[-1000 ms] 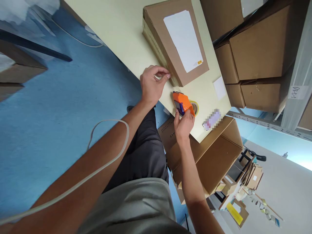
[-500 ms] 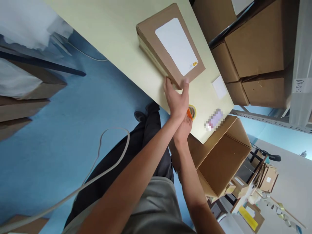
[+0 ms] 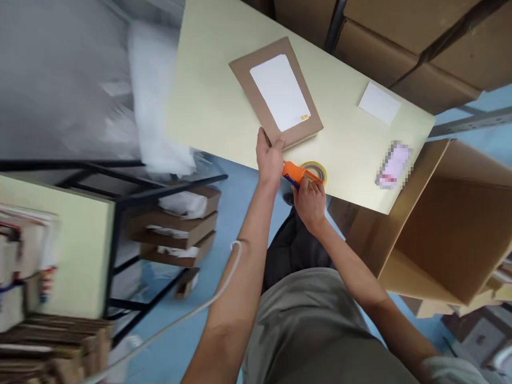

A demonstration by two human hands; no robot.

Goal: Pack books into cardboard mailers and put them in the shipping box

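A brown cardboard box (image 3: 250, 82) with a white label (image 3: 280, 93) on its upper face lies at a slant on the pale table. My left hand (image 3: 270, 162) grips the box's near corner, the thumb on top and the fingers at its side. Close to its right, my right hand (image 3: 311, 205) is closed around an orange tape dispenser (image 3: 294, 172) at the table's front edge. A roll of tape with a yellow rim (image 3: 316, 169) sits in the dispenser, partly behind my right fingers.
On the table's (image 3: 340, 138) right part lie a white paper (image 3: 379, 103) and a pixelated lilac object (image 3: 394, 165). A large open carton (image 3: 424, 234) stands off the right end. Cartons (image 3: 384, 42) line the back. A white cable (image 3: 208, 301) crosses my left forearm.
The view has swung, bringing shelving into sight on the left. My right hand has come out from beneath my left wrist, and the orange dispenser shows more fully. My left hand stays on the box.
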